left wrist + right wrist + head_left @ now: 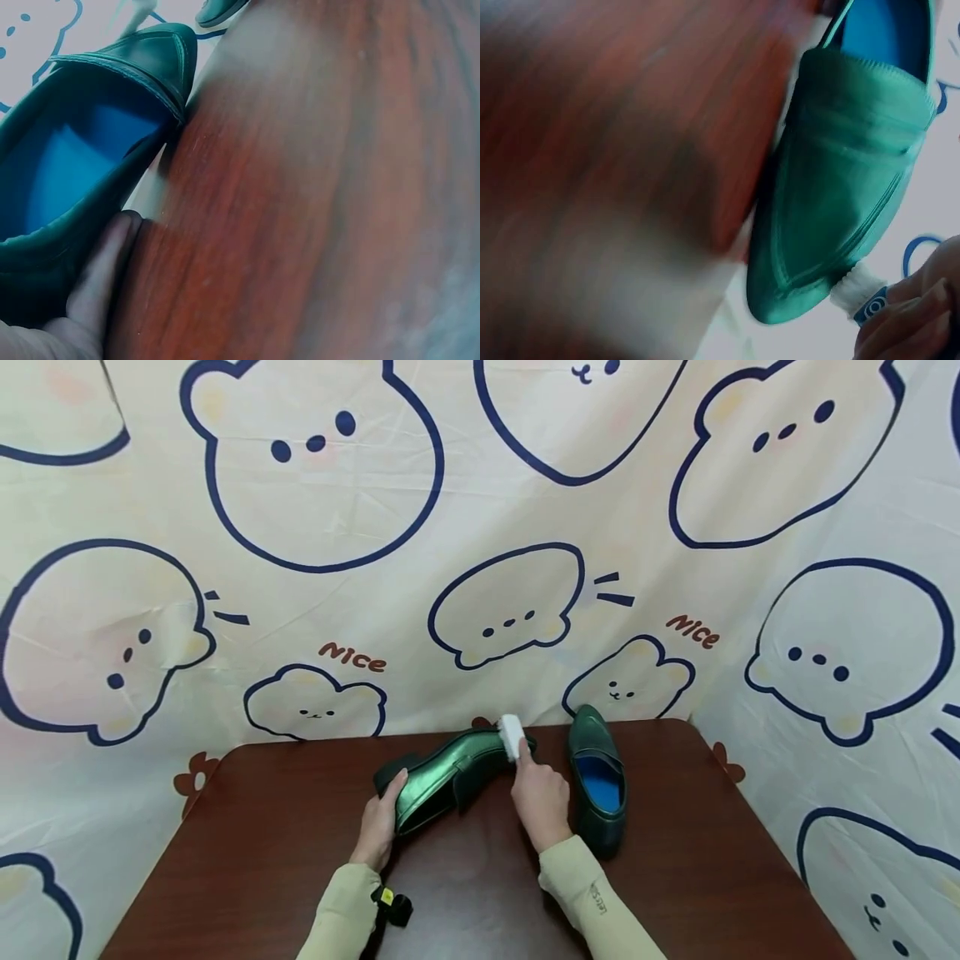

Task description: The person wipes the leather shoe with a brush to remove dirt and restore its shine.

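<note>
Pale cloth [405, 610] hangs behind. Left hand [380, 822] grips a green shoe [438, 778]; right hand [542, 797], one finger stretched, holds a white brush [512, 737] to its toe. Cloth says “Nice” [352, 657].

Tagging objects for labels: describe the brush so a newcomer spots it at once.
Start at the brown table and go to the right hand above it. It holds the brush against the toe of the green shoe gripped by the left hand. Unlike that shoe and the second green shoe, the brush is small and white.
</note>
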Tool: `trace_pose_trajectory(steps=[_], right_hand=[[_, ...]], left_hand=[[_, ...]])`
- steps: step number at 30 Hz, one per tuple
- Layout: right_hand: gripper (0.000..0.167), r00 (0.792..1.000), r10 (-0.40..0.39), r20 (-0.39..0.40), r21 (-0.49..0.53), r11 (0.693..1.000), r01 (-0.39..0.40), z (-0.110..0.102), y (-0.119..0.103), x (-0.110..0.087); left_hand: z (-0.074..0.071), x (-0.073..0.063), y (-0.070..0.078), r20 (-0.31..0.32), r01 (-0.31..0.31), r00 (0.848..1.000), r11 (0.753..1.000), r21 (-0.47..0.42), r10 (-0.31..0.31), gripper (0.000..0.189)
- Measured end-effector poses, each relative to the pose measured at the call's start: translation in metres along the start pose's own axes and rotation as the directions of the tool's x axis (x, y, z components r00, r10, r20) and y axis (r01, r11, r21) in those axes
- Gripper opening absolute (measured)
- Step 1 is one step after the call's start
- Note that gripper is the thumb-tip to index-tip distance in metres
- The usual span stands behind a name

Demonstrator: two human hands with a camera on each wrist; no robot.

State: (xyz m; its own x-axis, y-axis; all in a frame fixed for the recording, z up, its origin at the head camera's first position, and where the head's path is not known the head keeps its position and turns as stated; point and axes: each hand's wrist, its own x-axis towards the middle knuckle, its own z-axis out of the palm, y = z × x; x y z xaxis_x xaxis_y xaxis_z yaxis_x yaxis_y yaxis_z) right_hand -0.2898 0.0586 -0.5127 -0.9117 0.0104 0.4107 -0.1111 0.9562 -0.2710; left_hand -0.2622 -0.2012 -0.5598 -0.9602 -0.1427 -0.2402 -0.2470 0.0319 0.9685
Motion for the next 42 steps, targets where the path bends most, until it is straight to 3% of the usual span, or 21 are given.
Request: trace_pose_trajectory(steps=[4,11,18,21,34,42], right_hand=[[0.042,0.998,0.06,0.027,-0.01,0.998,-0.059,-0.003,0.013,0.004],[0.05,0.999,0.035,0.039,-0.037,0.999,-0.033,-0.009,0.013,0.002],[0.044,0.994,-0.106,0.039,0.083,0.991,0.103,-0.015,-0.006,-0.001],[0.044,0.991,-0.131,0.028,0.088,0.988,0.128,-0.014,-0.011,-0.001],[0.043,1.0,0.024,0.019,-0.021,0.999,-0.023,-0.007,0.016,0.003],[0.054,0.986,0.107,0.13,-0.014,0.994,-0.106,-0.011,0.025,0.003]], left_hand=[[0.001,0.004,0.0,-0.012,-0.01,1.0,1.0,-0.006,0.009,0.097],[0.0,0.006,-0.001,-0.025,0.003,1.0,1.0,0.017,-0.002,0.102],[-0.001,0.003,-0.001,-0.022,0.008,1.0,1.0,0.014,-0.007,0.099],[-0.002,0.004,0.001,-0.025,0.004,1.0,1.0,0.009,-0.003,0.098],[0.003,0.005,0.002,0.004,0.026,1.0,1.0,-0.012,-0.026,0.092],[0.001,0.005,0.001,-0.018,0.031,0.999,0.999,-0.013,-0.032,0.097]])
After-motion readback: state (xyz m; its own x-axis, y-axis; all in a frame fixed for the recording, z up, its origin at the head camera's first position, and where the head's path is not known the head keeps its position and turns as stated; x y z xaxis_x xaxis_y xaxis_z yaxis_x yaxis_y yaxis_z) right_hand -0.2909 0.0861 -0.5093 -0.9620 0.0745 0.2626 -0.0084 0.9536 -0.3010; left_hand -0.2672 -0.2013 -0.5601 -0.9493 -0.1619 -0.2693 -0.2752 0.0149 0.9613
